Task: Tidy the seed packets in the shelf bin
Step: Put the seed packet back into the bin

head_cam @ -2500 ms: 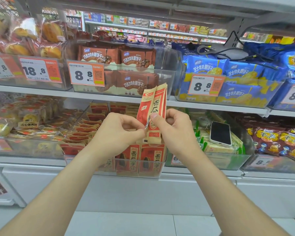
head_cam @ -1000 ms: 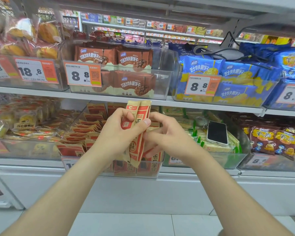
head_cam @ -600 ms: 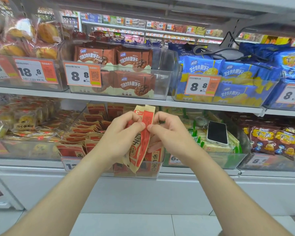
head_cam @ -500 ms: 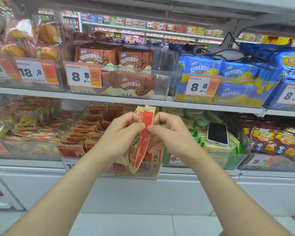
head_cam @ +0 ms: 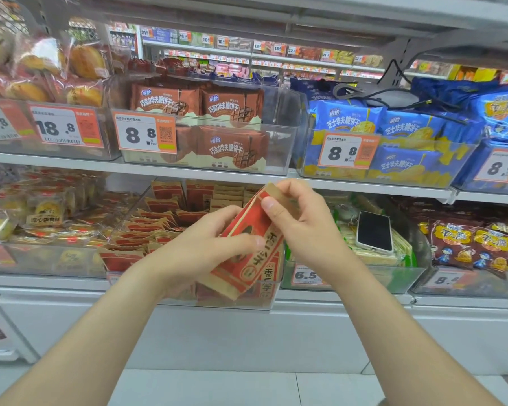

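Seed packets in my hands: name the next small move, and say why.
Probably lower the held seed packets into the front of the clear bin and stand them upright. The left hand grips their lower half and the right hand pinches the top edge. They are tilted, just above the front row of packets standing there.

A small bunch of red and tan seed packets [head_cam: 248, 253] is tilted, its top leaning right, held by the left hand [head_cam: 206, 247] and the right hand [head_cam: 302, 227] in front of the clear shelf bin [head_cam: 217, 306]. Loose packets [head_cam: 147, 230] fill the bin, some standing at the back, others in a messy pile
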### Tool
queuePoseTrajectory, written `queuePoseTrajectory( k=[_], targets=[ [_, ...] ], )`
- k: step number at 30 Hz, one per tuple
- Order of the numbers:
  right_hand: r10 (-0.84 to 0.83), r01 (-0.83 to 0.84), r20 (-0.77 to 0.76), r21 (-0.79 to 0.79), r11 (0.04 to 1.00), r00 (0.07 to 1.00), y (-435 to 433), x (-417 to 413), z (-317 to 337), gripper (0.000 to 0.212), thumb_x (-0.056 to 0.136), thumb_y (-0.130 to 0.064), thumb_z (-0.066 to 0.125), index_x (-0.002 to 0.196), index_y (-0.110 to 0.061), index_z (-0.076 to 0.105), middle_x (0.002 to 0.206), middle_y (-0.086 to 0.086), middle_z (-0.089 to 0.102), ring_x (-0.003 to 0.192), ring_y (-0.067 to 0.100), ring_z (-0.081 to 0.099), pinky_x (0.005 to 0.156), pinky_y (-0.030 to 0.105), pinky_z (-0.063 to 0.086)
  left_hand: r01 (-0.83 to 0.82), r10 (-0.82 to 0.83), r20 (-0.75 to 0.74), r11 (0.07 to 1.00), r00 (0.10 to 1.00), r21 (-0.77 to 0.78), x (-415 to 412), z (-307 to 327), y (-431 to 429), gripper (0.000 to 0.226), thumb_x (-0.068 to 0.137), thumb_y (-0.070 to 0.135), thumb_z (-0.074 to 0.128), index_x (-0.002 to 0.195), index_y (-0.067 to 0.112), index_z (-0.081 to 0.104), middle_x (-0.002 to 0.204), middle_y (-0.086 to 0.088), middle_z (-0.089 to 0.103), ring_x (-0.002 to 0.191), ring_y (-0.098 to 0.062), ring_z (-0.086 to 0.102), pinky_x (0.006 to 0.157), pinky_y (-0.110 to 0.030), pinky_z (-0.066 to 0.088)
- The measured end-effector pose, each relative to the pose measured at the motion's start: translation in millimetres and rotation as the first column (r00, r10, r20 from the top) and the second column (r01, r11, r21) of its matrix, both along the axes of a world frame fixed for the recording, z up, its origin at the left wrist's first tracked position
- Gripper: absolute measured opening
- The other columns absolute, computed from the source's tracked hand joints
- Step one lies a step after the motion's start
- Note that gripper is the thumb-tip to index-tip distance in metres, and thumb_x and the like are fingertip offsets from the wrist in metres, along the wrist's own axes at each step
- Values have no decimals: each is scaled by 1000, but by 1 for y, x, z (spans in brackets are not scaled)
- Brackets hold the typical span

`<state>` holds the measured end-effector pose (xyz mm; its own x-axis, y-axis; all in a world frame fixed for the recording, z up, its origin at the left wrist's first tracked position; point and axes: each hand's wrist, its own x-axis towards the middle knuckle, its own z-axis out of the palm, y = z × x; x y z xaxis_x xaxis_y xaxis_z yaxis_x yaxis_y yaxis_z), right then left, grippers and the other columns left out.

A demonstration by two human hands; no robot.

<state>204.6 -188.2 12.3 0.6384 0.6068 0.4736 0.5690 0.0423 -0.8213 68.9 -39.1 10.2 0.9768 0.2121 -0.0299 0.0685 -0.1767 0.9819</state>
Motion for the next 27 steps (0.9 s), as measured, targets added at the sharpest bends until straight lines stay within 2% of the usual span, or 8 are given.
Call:
queuePoseTrajectory(
  k=[3, 5, 9, 14, 20, 23, 25, 27],
  targets=[
    [-93, 93, -7, 57, 994, 996, -1, 6, -2, 4, 106, -18, 66, 104, -17, 68, 95, 2, 78, 87, 19, 75, 83, 51, 62, 21, -28, 36, 982, 999, 187, -3, -1, 9, 25, 109, 32, 61, 134, 35, 67, 118, 5, 81, 105, -20, 80, 93, -53, 64],
    [-121, 120, 25, 57, 991, 992, -1, 5, -2, 4, 106, -21, 67, 104, -22, 69, 95, -1, 79, 89, 21, 76, 83, 54, 62, 27, -37, 41, 972, 998, 233, -6, 0, 11, 27, 111, 36, 56, 135, 36, 67, 120, 9, 80, 108, -17, 79, 99, -50, 62],
    [-127, 127, -3, 50, 991, 992, 1, 1, -1, 11, 103, -27, 70, 112, -30, 65, 101, -3, 77, 92, 19, 77, 82, 53, 64, 20, -35, 67, 976, 997, 215, -8, -3, 14, 28, 112, 32, 52, 137, 34, 65, 119, 7, 81, 105, -19, 80, 93, -45, 65],
    [25, -52, -335, -70, 996, 942, -7, -5, 11, 51, 92, -13, 84, 132, -27, 55, 104, 7, 81, 93, 22, 81, 83, 45, 68, -55, 50, 152, 998, 987, 26, -7, -1, 17, 32, 112, 32, 50, 142, 33, 60, 122, 1, 80, 108, -24, 79, 91, -44, 66],
    [60, -127, -377, -156, 980, 924, 1, -11, 6, 29, 92, -7, 83, 119, -8, 72, 100, 9, 83, 90, 25, 82, 81, 41, 68, -70, 70, 128, 998, 989, 1, -7, 0, 30, 30, 108, 35, 56, 137, 31, 64, 121, 1, 80, 106, -23, 80, 84, -43, 68],
    [-20, -35, -271, -195, 980, 962, 11, -10, 0, 29, 89, -5, 85, 114, -14, 73, 99, 5, 82, 90, 21, 81, 81, 43, 68, -185, 164, 152, 973, 975, 139, -8, -4, 41, 24, 103, 32, 68, 126, 25, 70, 113, 3, 82, 100, -21, 81, 78, -41, 68],
    [-82, 56, -97, -243, 968, 992, 19, -8, -5, 31, 87, -10, 88, 111, -22, 73, 99, -5, 82, 92, 10, 79, 86, 40, 66, -232, 190, 189, 946, 963, 227, -9, -6, 49, 20, 102, 27, 71, 122, 26, 72, 111, 9, 82, 101, -13, 79, 85, -39, 67],
    [-96, 84, -61, -178, 980, 994, 29, -11, -7, 31, 87, -12, 89, 110, -23, 71, 99, -8, 82, 93, 6, 78, 88, 37, 65, -248, 190, 217, 926, 958, 284, -10, -9, 57, 21, 106, 22, 68, 126, 28, 70, 114, 13, 80, 104, -6, 77, 90, -37, 66]
  ],
)
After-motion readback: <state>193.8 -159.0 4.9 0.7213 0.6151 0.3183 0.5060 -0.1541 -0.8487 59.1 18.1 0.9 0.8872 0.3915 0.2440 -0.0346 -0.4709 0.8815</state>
